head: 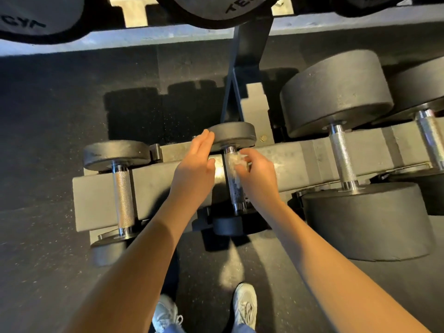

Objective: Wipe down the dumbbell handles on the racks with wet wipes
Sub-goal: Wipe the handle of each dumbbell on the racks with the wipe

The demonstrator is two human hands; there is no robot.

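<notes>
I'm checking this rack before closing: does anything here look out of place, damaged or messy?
Nothing is askew: the dumbbells lie square across the rack. Only wear shows: pale scuffs on the leftmost dumbbell's head and white specks on the floor mat behind the rack. The wipe is too blurred to judge.

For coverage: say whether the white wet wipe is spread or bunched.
Bunched: the white wet wipe is crumpled, pinched by the right hand against the knurled steel dumbbell handle.
</notes>
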